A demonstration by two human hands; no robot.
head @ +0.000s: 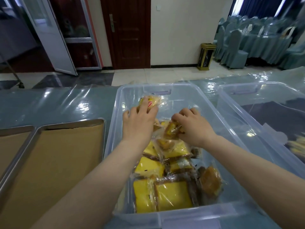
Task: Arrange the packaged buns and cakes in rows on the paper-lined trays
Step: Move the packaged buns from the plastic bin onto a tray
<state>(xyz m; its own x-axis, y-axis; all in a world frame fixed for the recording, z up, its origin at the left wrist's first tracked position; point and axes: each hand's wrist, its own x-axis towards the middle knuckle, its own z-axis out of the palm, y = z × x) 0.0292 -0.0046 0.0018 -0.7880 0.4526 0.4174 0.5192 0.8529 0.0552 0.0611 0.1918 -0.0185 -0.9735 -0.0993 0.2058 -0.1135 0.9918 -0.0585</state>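
Both my hands reach into a clear plastic bin (pixel 113 129) holding several wrapped yellow cakes (pixel 173 194) and brown buns (pixel 209 180). My left hand (pixel 140 119) grips a pale packaged bun (pixel 152 100) near the bin's far end. My right hand (pixel 191 126) pinches a brown packaged bun (pixel 171 130) in the middle of the pile. To the left lie two metal trays lined with brown paper, the nearer tray (pixel 54 162) bare of packages and the farther tray (pixel 9 146) partly cut off by the frame edge.
A second clear bin (pixel 264 103) stands at the right with some packages blurred at its edge. The table is covered with shiny plastic sheeting (pixel 49 104). Beyond it are a tiled floor, a dark door and covered chairs.
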